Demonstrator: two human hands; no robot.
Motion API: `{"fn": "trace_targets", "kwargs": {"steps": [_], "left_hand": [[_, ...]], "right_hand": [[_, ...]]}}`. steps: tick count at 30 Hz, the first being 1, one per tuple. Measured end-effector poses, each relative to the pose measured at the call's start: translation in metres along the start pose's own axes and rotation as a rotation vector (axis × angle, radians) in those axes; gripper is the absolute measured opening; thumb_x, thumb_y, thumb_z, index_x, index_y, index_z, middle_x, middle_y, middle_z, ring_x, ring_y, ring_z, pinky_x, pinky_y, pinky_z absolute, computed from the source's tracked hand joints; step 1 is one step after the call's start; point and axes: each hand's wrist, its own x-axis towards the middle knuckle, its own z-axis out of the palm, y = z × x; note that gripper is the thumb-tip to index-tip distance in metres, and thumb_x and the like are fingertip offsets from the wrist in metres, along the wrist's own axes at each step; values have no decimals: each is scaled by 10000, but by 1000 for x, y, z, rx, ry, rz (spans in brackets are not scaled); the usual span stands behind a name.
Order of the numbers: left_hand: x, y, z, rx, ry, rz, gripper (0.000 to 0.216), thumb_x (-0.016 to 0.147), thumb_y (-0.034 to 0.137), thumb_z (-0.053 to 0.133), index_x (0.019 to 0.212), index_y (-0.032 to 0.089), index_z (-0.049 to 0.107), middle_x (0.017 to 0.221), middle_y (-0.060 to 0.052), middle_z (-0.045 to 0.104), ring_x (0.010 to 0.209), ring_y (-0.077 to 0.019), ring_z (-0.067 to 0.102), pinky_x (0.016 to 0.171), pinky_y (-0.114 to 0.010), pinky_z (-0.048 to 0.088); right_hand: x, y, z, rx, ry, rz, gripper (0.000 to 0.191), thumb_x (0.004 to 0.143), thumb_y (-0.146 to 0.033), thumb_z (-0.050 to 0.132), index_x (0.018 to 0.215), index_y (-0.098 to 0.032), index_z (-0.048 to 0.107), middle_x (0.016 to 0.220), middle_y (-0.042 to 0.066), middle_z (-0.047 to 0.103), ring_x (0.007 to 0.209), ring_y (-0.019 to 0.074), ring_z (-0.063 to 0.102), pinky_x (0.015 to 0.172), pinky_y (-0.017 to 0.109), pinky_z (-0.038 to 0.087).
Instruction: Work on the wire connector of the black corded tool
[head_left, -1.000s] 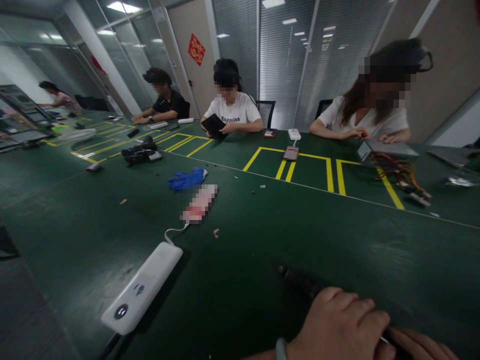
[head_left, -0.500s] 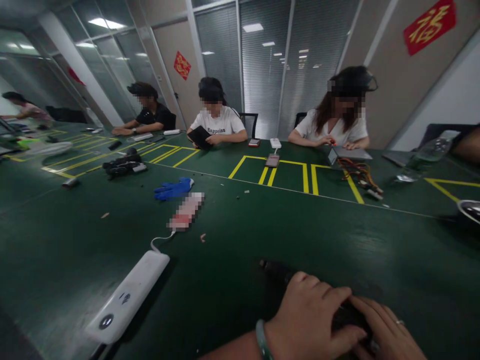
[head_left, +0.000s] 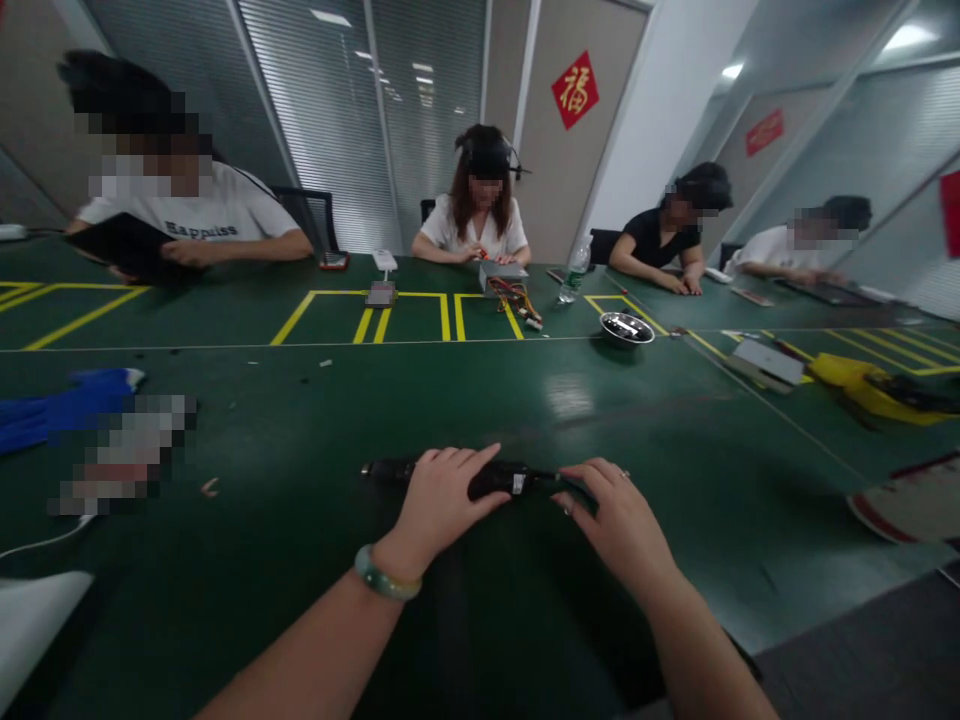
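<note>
- Left hand (head_left: 442, 497) lies on top of the middle of a long black tool (head_left: 501, 480). The fingers are stretched almost flat across it and the thumb runs along its near side, so the hand is not curled round it.
- Green bracelet (head_left: 385, 575) on the left wrist.
- Right hand (head_left: 616, 512) is at the tool's right end, fingers bent, fingertips (head_left: 568, 474) touching the tip. Cannot tell if they pinch it. Ring on one finger.
- The tool lies flat on the green worktop (head_left: 570, 400), lengthwise left to right, just in front of the wearer. It has a small white label near its right end.
- Far left: blue glove (head_left: 67, 405), with a blurred-out item just beside it. A white cable (head_left: 41, 541) and a white block (head_left: 34, 620) sit at the near left edge.
- Well beyond the hands: a metal bowl (head_left: 627, 328), a water bottle (head_left: 575, 272), and a grey box with coloured wires (head_left: 504, 276).
- Yellow item (head_left: 855, 373) far right.
- Other people sit along the far side of the worktop, their hands on their own things.
</note>
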Motion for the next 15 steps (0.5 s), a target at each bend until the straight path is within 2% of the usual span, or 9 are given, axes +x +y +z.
{"fn": "trace_targets", "kwargs": {"steps": [2, 7, 11, 15], "left_hand": [[-2, 2, -1, 9, 10, 16, 548, 902, 584, 511, 1375, 309, 483, 1210, -34, 639, 1091, -251, 552, 964, -435, 365], [-5, 1, 3, 0, 31, 73, 498, 917, 531, 525, 1365, 317, 490, 1255, -25, 613, 1136, -232, 542, 996, -422, 353], [-8, -1, 9, 15, 23, 112, 479, 902, 454, 592, 1352, 314, 506, 1238, -30, 615, 1103, -222, 555, 975, -392, 371], [-12, 2, 9, 26, 14, 99, 441, 903, 413, 600, 1329, 327, 522, 1217, -24, 617, 1097, -220, 551, 962, -383, 374]], "right_hand": [[-23, 8, 2, -16, -11, 51, 207, 946, -325, 585, 1135, -245, 613, 1112, 65, 588, 1012, 260, 568, 919, 448, 446], [-60, 13, 22, -48, 23, 16, 257, 950, -216, 552, 1200, -224, 611, 1160, 78, 577, 1053, 258, 545, 933, 423, 421], [-65, 8, 28, -75, 51, 38, 203, 945, -155, 536, 1100, -209, 657, 1065, 70, 614, 974, 246, 564, 894, 403, 409], [-54, 5, 26, -65, 62, 71, 166, 940, -150, 543, 940, -220, 694, 953, 49, 638, 899, 229, 591, 850, 369, 405]]}}
